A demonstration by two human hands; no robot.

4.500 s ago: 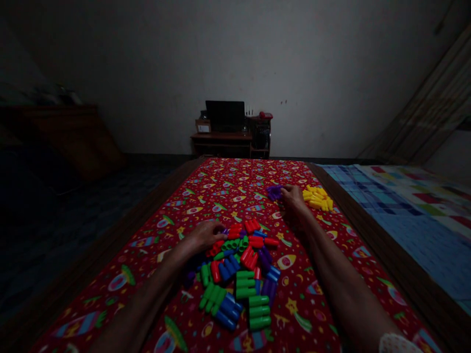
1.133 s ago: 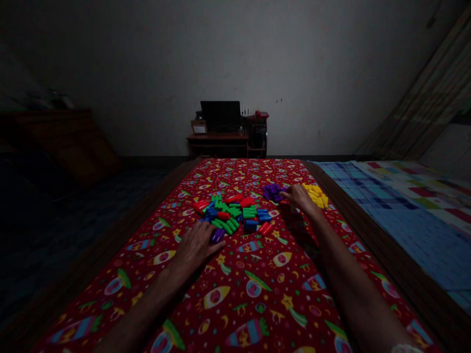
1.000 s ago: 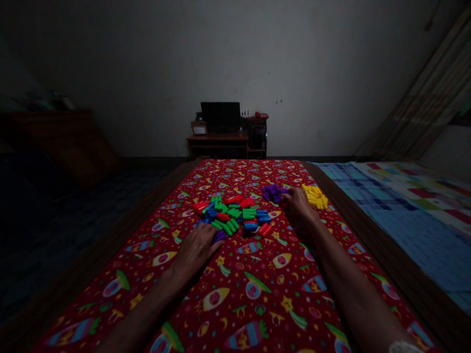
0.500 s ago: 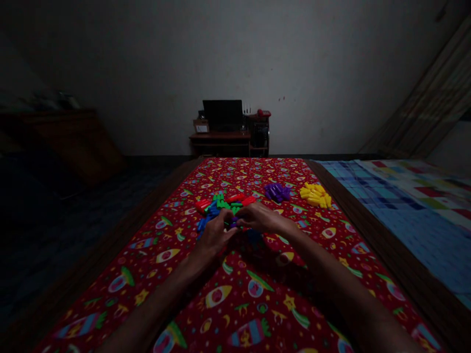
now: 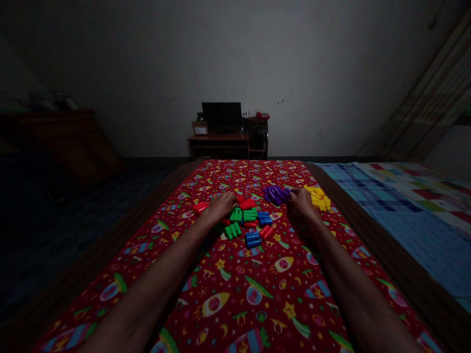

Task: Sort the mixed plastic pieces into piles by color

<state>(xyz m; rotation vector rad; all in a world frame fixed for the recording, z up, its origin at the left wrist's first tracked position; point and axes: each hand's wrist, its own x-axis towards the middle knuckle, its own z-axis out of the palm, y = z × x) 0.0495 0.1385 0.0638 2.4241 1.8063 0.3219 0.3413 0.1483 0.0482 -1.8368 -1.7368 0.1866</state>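
A mixed heap of red, green and blue plastic pegs (image 5: 246, 219) lies on a red patterned cloth (image 5: 257, 289). My left hand (image 5: 221, 206) rests palm down on the heap's far left part, fingers curled over the pegs. A small pile of purple pegs (image 5: 275, 193) sits further back, with a pile of yellow pegs (image 5: 319, 197) to its right. My right hand (image 5: 302, 202) lies between these two piles, its fingertips at the purple pile's right edge. In the dim light, what either hand holds is hidden.
The cloth covers a long surface with a dark wooden edge (image 5: 371, 245) on the right. A blue chequered mat (image 5: 412, 215) lies beyond it. A low desk with a dark screen (image 5: 224, 122) stands against the far wall. The left side is dark floor.
Half a second ago both hands met over the mixed heap. Now my right hand has reached back to the purple pile, and my left has moved onto the heap's far left.
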